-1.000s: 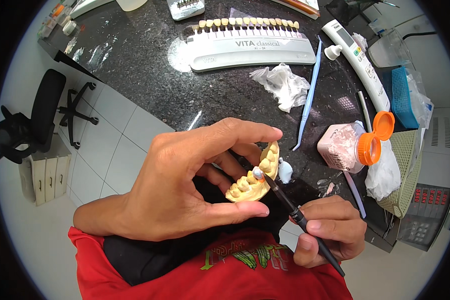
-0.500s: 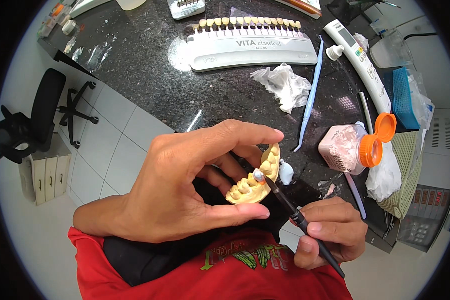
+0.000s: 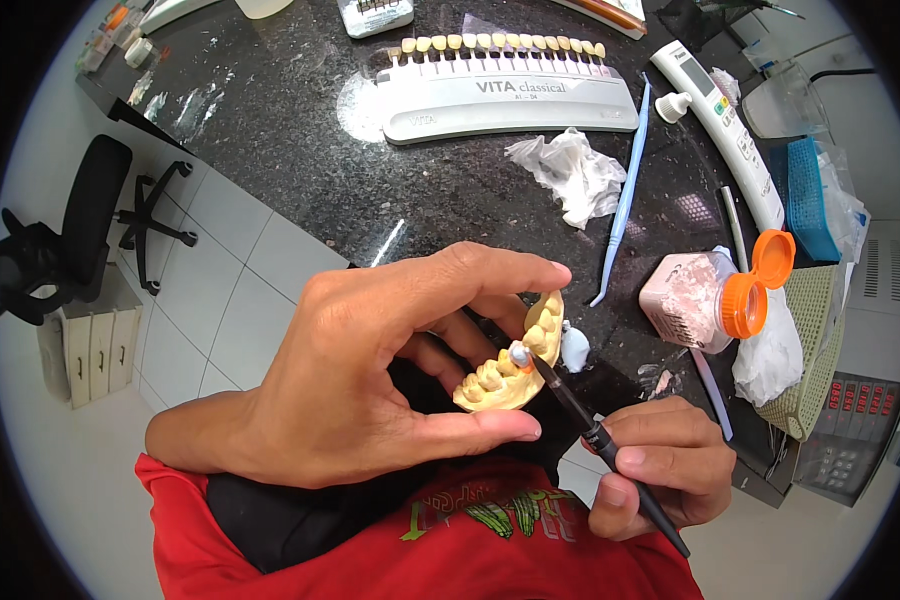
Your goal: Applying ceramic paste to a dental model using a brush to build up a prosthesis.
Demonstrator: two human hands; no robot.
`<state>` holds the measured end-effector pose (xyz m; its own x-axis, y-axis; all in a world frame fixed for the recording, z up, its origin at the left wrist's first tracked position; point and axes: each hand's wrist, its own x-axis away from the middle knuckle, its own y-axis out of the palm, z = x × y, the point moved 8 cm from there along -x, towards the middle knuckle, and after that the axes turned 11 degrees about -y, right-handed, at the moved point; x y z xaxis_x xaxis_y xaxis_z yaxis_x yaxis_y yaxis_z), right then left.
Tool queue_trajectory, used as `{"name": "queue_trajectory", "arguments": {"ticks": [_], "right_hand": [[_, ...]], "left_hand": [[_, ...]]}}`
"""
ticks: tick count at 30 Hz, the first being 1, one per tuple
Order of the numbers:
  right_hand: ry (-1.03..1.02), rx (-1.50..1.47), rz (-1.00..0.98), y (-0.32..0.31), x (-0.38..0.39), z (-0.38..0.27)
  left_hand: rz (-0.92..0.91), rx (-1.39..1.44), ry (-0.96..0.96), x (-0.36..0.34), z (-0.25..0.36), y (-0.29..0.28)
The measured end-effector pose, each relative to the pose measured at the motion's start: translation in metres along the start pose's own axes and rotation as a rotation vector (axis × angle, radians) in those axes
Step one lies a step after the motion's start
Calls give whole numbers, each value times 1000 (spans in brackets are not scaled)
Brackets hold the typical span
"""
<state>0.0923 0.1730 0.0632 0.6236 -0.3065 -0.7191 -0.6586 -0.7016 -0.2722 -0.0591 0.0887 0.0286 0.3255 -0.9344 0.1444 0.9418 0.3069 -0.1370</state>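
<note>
The one yellow dental model [image 3: 492, 386] sits in your left hand [image 3: 355, 365], gripped between thumb and fingers; brace it steady. Your right hand [image 3: 670, 462] is closed on one slim black tool [image 3: 598, 438], tip at the single whitish tooth [image 3: 519, 354]: use light, short touches. Beyond, the tabletop [image 3: 270, 160] carries one orange-capped jar [image 3: 682, 300], one tooth-shade guide [image 3: 510, 108], one light-blue instrument [image 3: 625, 195].

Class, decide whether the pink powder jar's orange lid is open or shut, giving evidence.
Open: the orange lid is flipped away from the jar, leaving its mouth uncovered.
</note>
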Motion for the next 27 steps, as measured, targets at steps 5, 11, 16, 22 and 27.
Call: {"name": "queue_trajectory", "arguments": {"ticks": [5, 11, 16, 22, 27], "right_hand": [[0, 9, 6, 0, 0, 0], [4, 7, -3, 1, 0, 0], [9, 8, 14, 0, 2, -1], [13, -4, 2, -1, 1, 0], [1, -8, 13, 0, 2, 1]], "left_hand": [[6, 4, 4, 1, 0, 0], [1, -6, 2, 0, 0, 0], [1, -4, 0, 0, -1, 0], [0, -6, 4, 0, 0, 0], [-1, 2, -8, 0, -2, 0]]}}
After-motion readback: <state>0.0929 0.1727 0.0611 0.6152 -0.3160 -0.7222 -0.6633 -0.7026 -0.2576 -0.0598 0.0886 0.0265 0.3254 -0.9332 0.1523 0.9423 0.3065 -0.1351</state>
